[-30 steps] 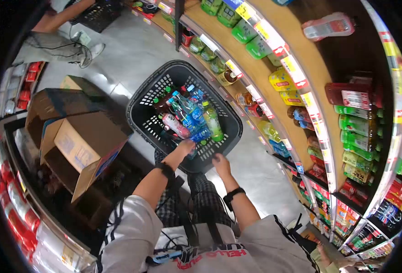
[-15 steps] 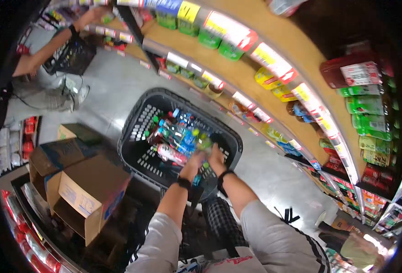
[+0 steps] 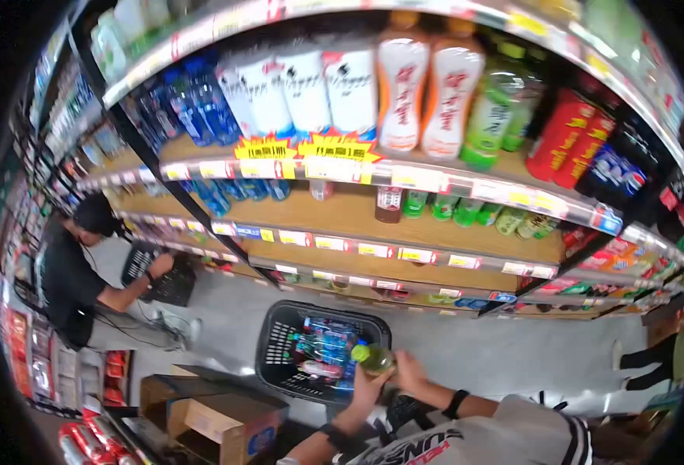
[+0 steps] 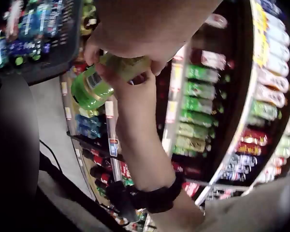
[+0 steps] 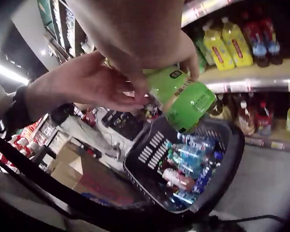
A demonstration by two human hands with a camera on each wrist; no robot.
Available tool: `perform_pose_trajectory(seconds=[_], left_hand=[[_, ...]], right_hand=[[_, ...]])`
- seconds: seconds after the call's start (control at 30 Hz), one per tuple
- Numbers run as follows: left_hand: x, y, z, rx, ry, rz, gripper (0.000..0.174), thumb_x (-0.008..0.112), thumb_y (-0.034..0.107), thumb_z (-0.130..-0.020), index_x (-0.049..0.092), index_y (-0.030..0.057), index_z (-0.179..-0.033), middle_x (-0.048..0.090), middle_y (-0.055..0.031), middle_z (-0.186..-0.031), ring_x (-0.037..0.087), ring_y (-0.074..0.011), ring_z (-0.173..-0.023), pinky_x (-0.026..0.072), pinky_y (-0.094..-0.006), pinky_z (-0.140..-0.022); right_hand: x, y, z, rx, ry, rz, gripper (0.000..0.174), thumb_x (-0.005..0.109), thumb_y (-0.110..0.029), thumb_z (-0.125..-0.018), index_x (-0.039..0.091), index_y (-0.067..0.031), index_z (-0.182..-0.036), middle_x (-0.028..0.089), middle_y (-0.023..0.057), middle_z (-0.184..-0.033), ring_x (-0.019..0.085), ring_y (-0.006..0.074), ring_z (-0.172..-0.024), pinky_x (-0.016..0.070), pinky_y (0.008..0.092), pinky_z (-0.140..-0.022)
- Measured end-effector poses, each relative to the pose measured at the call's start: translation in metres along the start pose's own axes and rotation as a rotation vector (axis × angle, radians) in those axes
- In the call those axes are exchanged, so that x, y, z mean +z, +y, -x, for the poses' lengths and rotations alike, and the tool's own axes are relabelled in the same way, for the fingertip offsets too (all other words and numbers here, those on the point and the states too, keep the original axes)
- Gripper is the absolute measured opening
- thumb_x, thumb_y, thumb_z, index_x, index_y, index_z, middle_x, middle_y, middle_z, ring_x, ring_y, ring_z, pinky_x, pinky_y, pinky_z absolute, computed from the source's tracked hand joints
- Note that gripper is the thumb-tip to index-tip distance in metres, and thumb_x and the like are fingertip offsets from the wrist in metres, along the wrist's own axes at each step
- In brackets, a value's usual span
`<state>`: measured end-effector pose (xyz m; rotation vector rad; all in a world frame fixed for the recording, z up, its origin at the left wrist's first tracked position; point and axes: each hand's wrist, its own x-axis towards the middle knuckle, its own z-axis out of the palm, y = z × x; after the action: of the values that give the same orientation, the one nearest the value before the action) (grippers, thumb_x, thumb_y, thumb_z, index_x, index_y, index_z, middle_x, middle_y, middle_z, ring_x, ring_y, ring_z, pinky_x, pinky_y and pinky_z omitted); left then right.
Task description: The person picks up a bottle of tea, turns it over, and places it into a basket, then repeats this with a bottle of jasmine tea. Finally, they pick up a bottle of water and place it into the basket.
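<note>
A green-labelled drink bottle (image 3: 379, 359) with a yellow-green cap is held between both hands, above the near right rim of the black shopping basket (image 3: 268, 329). My left hand (image 3: 365, 390) grips it near the cap in the head view. My right hand (image 3: 412, 373) holds it from the right side. The left wrist view shows the bottle's green base (image 4: 93, 91) sticking out past the fingers. Inside the basket lie several drink bottles, among them blue-labelled bottles (image 5: 192, 153) and a pink-and-white bottle (image 5: 178, 180).
Shelves of drinks (image 3: 404, 209) run along the far side of the aisle. Cardboard boxes (image 3: 218, 411) stand at the lower left. Another person (image 3: 67, 271) is at the left beside a second black basket (image 3: 175, 291); someone else stands at the far right.
Both hands have come up out of the basket with the green bottle, which lay among the others at first. The head view has tilted up toward the shelves.
</note>
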<state>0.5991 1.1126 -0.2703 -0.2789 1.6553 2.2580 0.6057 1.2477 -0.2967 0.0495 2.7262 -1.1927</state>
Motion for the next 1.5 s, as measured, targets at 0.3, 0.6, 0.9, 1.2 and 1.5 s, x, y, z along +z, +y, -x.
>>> perform_pose_trajectory(seconds=[0.3,0.6,0.9,1.2,1.5], left_hand=[[0.122,0.189,0.028,0.589,-0.436,-0.651,0.066,0.075,0.006,-0.062,0.043,0.0026,-0.120,0.051,-0.0085,-0.113,0.050,-0.0153,-0.102,0.0427,-0.0291,-0.087],[0.257,0.294,0.013,0.899,-0.558,-0.653,0.077,0.064,0.009,-0.073,0.019,0.0062,-0.135,0.040,-0.0145,-0.128,0.040,-0.0209,-0.116,0.0297,-0.0322,-0.098],[0.321,0.294,-0.043,0.629,-0.558,-0.240,0.057,0.053,0.007,-0.076,0.030,0.0029,-0.128,0.034,-0.0147,-0.132,0.034,-0.0245,-0.121,0.0276,-0.0339,-0.097],[0.312,0.295,-0.062,0.523,-0.418,-0.468,0.046,0.048,0.012,-0.076,0.040,0.0137,-0.122,0.036,-0.0034,-0.132,0.039,-0.0187,-0.111,0.0304,-0.0343,-0.089],[0.281,0.279,-0.063,0.347,-0.431,-0.538,0.036,0.053,0.022,-0.079,0.048,0.0106,-0.113,0.053,-0.0040,-0.103,0.049,-0.0148,-0.096,0.0374,-0.0307,-0.080]], right_hand=[[-0.218,-0.089,0.033,-0.524,0.497,-0.168,0.062,0.071,-0.010,-0.058,0.047,-0.0043,-0.115,0.051,0.0168,-0.113,0.050,0.0337,-0.103,0.0424,0.0382,-0.086],[-0.355,-0.126,0.005,-0.650,1.123,-0.237,0.049,0.064,0.003,-0.061,0.053,-0.0014,-0.108,0.057,0.0147,-0.106,0.054,0.0252,-0.100,0.0436,0.0310,-0.083],[-0.420,-0.120,-0.077,-0.625,1.110,-0.455,0.053,0.072,-0.010,-0.060,0.053,0.0014,-0.107,0.060,0.0166,-0.095,0.059,0.0263,-0.086,0.0448,0.0321,-0.075],[-0.422,-0.109,-0.130,-0.452,1.146,-0.328,0.055,0.076,-0.019,-0.054,0.055,0.0024,-0.100,0.058,0.0164,-0.093,0.055,0.0312,-0.087,0.0436,0.0362,-0.075],[-0.436,-0.138,-0.124,-0.102,1.139,-0.044,0.062,0.076,-0.033,-0.058,0.045,0.0001,-0.099,0.061,0.0205,-0.079,0.059,0.0361,-0.076,0.0461,0.0416,-0.063]])
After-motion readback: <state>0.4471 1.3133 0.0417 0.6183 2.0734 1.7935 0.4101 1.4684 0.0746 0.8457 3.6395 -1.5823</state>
